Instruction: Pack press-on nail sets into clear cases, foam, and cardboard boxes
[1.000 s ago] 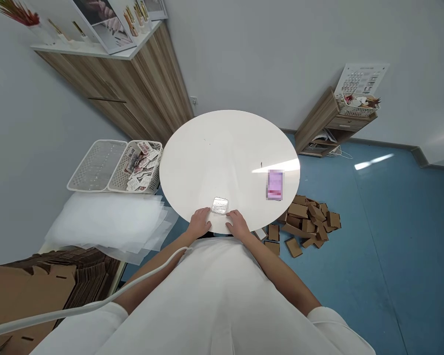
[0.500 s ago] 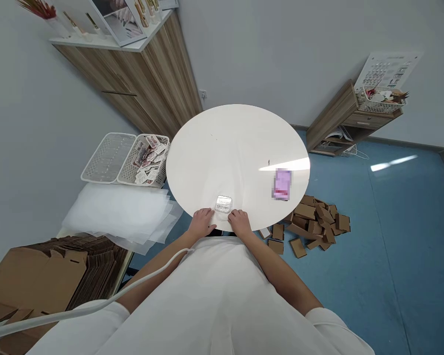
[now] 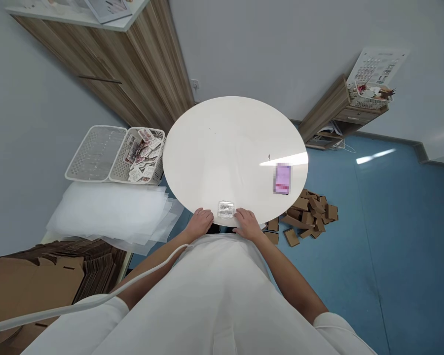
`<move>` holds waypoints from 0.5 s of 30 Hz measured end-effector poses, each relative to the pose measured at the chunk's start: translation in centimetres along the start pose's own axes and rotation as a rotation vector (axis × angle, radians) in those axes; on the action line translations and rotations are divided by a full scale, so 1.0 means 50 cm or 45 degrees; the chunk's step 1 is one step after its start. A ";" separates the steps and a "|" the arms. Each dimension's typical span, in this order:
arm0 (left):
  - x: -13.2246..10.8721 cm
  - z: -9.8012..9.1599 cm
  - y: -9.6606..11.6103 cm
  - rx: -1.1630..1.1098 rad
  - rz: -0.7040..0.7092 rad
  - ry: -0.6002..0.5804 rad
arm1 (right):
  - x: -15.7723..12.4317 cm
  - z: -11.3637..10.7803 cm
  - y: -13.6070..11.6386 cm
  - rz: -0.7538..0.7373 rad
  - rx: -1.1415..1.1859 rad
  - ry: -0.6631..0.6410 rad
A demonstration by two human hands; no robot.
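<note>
A small clear plastic case with silvery contents too small to make out lies flat near the front edge of the white oval table. My left hand rests on the table edge to the left of the case, a small gap away, fingers laid out and holding nothing. On the other side, my right hand lies with its fingers stretched over the edge, the fingertips close beside the case. Whether they touch it I cannot tell. A blurred pink-purple item lies on the right of the table.
White baskets, one holding many printed cards, stand left of the table. Nearer are translucent sheets and stacked flat cardboard. Small brown boxes are heaped on the floor at right. A white cable crosses my left arm.
The case sits slightly nearer the table's front edge, and my right hand has shifted a little right. A wider gap shows between my hands. The camera view has shifted a bit.
</note>
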State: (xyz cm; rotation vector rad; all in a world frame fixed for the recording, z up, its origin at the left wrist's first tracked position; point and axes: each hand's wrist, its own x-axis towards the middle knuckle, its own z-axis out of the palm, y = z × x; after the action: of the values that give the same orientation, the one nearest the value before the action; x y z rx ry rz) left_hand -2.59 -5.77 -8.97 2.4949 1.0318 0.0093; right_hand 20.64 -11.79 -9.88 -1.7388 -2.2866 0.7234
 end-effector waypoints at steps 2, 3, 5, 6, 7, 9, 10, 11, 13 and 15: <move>0.003 -0.002 -0.010 -0.018 -0.002 -0.011 | 0.002 -0.003 0.006 0.033 0.011 -0.014; 0.005 -0.004 -0.016 -0.037 -0.013 -0.017 | 0.005 -0.006 0.008 0.072 0.036 -0.025; 0.013 -0.007 -0.029 -0.119 -0.053 -0.027 | 0.015 -0.015 0.011 0.182 0.111 -0.043; 0.017 -0.008 -0.036 -0.179 -0.089 -0.029 | 0.021 -0.020 0.011 0.243 0.146 -0.051; 0.023 -0.010 -0.043 -0.246 -0.133 -0.027 | 0.028 -0.025 0.011 0.302 0.169 -0.053; 0.035 -0.012 -0.056 -0.373 -0.222 -0.020 | 0.043 -0.031 0.009 0.428 0.180 -0.029; 0.042 -0.013 -0.061 -0.424 -0.262 -0.017 | 0.051 -0.031 0.008 0.489 0.174 -0.009; 0.049 -0.014 -0.067 -0.462 -0.298 -0.015 | 0.058 -0.030 0.006 0.546 0.164 0.013; 0.063 -0.014 -0.076 -0.492 -0.366 -0.021 | 0.071 -0.022 0.004 0.638 0.143 0.048; 0.075 -0.015 -0.081 -0.454 -0.438 -0.027 | 0.081 -0.010 0.001 0.700 0.122 0.069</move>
State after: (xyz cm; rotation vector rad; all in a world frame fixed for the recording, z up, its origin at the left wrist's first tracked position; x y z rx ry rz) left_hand -2.72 -0.42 -10.51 1.9749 1.3105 0.0569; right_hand 19.69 -7.85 -10.06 -2.3270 -1.7065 0.8397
